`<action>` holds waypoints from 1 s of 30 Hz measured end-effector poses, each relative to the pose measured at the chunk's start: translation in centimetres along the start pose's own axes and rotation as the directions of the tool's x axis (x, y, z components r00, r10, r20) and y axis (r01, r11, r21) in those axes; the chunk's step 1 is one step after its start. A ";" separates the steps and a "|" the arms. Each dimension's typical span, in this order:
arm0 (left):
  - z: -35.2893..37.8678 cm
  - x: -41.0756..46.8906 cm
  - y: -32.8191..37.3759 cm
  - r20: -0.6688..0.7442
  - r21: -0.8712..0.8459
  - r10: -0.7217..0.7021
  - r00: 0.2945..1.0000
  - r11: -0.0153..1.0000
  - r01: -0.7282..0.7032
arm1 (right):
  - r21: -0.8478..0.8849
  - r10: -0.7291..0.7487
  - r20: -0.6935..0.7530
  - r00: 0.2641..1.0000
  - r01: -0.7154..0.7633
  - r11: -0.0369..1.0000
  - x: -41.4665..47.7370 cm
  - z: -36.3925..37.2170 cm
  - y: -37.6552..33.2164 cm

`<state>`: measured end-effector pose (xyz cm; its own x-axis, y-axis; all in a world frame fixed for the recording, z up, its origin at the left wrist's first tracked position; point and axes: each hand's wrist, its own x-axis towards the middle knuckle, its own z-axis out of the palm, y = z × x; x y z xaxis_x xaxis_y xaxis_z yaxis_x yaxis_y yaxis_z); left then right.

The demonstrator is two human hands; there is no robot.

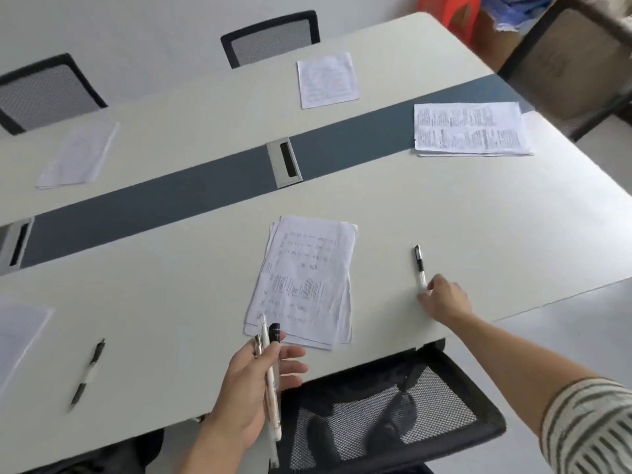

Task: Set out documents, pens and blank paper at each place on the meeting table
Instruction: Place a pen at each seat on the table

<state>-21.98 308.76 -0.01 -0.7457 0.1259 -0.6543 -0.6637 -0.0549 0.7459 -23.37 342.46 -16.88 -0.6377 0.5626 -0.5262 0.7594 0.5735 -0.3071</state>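
A stack of printed documents (304, 278) lies on the white meeting table (478, 213) in front of me. To its right lies a black-and-white pen (419, 265); my right hand (444, 297) pinches its near end, which rests on the table. My left hand (253, 381) is closed around a bundle of pens (270, 367) just below the documents. Another pen (87, 374) lies at the left place beside a blank sheet (18, 333). More document piles sit at the far right (470, 130), far middle (326, 80) and far left (80, 153).
A dark strip (171, 196) with two cable hatches (284, 162) runs down the table's middle. Black mesh chairs stand at the near edge (383, 412), at the far side (273, 37) (44, 92) and at the right end (574, 63).
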 end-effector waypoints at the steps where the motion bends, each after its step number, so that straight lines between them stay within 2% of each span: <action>1: 0.5 -0.3 -0.1 0.007 -0.023 0.012 1.000 1.000 -0.012 | -0.030 -0.024 0.005 1.000 0.024 0.999 -0.2 -0.3 0.1; 4: 2.0 -1.2 0.1 0.042 -0.101 0.055 0.998 0.994 -0.050 | -0.041 -0.100 -0.003 0.995 0.100 0.994 -2.2 -1.5 -0.1; 7: 3.5 -1.4 0.6 0.113 -0.105 0.090 0.989 0.991 -0.079 | 0.076 -0.211 0.011 0.977 0.210 0.975 -7.0 -3.0 -0.7; 10: 6.1 -1.0 0.8 0.230 -0.031 0.090 0.969 0.996 -0.085 | 0.204 -0.316 0.059 0.947 0.298 0.932 -13.8 -4.1 -0.1; 12: 8.8 -0.6 0.4 0.322 0.049 0.079 0.943 0.994 -0.100 | 0.372 -0.346 0.118 0.931 0.282 0.884 -17.8 -5.0 1.0; 15: 14.0 -0.9 -0.8 0.439 0.141 0.058 0.897 0.981 -0.132 | 0.662 -0.382 0.215 0.899 0.154 0.734 -21.6 -6.9 3.2; 20: 23.1 -2.5 -3.4 0.568 0.196 0.029 0.822 0.966 -0.170 | 0.847 -0.356 0.138 0.924 0.076 0.525 -21.9 -9.8 8.5; 25: 34.0 -2.7 -6.2 0.636 0.288 -0.003 0.772 0.929 -0.234 | 0.875 -0.281 0.081 0.956 0.067 0.479 -18.2 -14.9 17.0; 27: 39.2 -2.6 -7.4 0.617 0.294 0.027 0.786 0.919 -0.263 | 0.871 -0.217 0.070 0.974 0.047 0.488 -16.5 -17.8 21.5; 30: 46.6 -2.8 -8.6 0.499 0.185 0.064 0.864 0.966 -0.178 | 0.874 -0.107 0.026 0.994 0.030 0.485 -14.3 -22.1 28.2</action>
<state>-11.49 355.03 1.23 -0.6576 0.6000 -0.4555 -0.4978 0.1077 0.8606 4.35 363.79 -0.47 -0.7119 0.4822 -0.5106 0.4622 -0.2257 -0.8576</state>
